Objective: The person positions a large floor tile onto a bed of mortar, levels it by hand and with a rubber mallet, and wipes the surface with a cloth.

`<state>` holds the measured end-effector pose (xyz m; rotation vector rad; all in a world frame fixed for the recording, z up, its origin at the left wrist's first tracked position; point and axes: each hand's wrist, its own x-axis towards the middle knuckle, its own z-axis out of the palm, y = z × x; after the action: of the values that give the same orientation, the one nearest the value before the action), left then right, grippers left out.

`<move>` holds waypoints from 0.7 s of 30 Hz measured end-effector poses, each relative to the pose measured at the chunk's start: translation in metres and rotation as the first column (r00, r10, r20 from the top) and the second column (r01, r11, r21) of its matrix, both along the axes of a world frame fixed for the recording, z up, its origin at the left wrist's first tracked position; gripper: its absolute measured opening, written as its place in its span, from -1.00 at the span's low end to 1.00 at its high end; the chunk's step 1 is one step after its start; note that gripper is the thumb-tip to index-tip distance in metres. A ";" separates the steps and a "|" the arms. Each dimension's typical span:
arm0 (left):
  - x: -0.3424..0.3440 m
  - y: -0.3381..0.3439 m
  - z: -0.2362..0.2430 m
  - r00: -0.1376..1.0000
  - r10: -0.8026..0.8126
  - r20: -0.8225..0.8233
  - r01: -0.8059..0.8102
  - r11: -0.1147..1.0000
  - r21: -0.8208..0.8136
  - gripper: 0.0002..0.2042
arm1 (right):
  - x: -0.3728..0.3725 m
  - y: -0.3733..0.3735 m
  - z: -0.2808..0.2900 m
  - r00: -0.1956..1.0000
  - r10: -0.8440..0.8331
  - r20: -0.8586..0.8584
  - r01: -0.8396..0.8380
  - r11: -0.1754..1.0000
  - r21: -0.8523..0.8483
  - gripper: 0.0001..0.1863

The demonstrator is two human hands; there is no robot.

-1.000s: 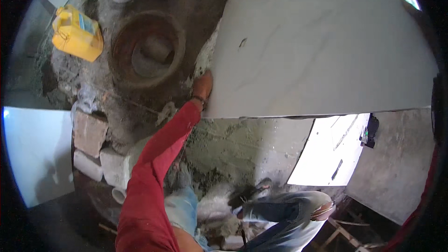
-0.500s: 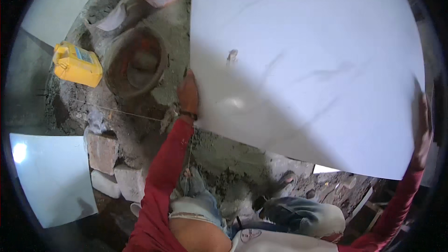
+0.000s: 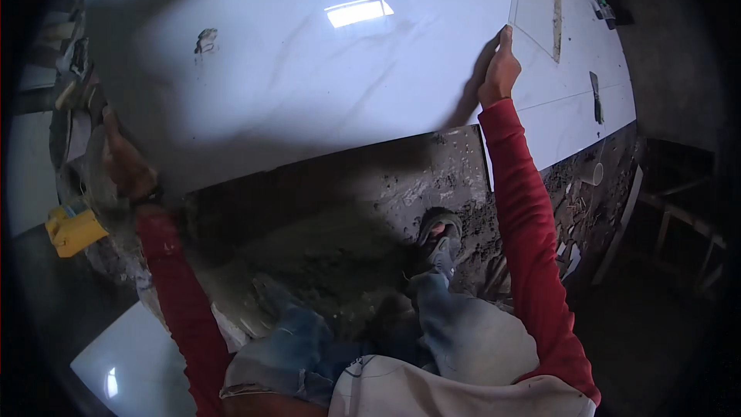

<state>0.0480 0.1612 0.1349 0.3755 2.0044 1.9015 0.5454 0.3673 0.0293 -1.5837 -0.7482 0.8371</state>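
A large glossy white tile [image 3: 309, 62] with faint grey veins spans the upper middle, held between my two hands. My left hand [image 3: 127, 158], a little blurred, grips its left edge near the lower corner. At the opposite edge, my right hand [image 3: 502, 73] has its fingers closed on the tile, beside other white tiles [image 3: 567, 127] on the right. The fingertips under the tile are hidden. A small grey smear [image 3: 205, 41] marks the tile's face. Below its near edge lies dark, wet-looking mortar [image 3: 316, 255].
A yellow jerrycan [image 3: 76, 232] stands at the left. Another white tile [image 3: 131, 355] lies at lower left. On the right-hand tiles rests a dark flat tool [image 3: 597, 98]; a pale cup-like piece [image 3: 593, 174] lies near rubble. My shoe [image 3: 441, 230] is on the ground below the tile.
My view has swung to the right, bringing the right-hand tiles into sight. The tile now sits further left in view, still in both hands; my right arm reaches further forward.
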 end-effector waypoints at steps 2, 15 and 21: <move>0.015 0.005 -0.012 0.998 0.042 -0.056 -0.048 0.994 -0.098 -0.49 | 0.017 0.004 -0.015 1.000 0.018 -0.016 -0.019 0.996 -0.082 -0.33; -0.040 -0.014 -0.092 0.968 -0.109 -0.228 0.081 0.989 -0.126 -0.60 | 0.001 0.019 -0.052 0.988 0.059 -0.142 -0.066 0.997 -0.046 -0.46; -0.053 -0.034 -0.123 0.786 -0.192 -0.587 -0.059 0.923 -0.381 -0.57 | 0.014 0.011 -0.058 0.980 0.096 -0.172 -0.110 0.991 -0.077 -0.38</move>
<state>-0.0050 0.1271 0.0119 1.0552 2.6587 1.3816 0.5595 0.3788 -0.0290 -1.5383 -0.6846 1.0779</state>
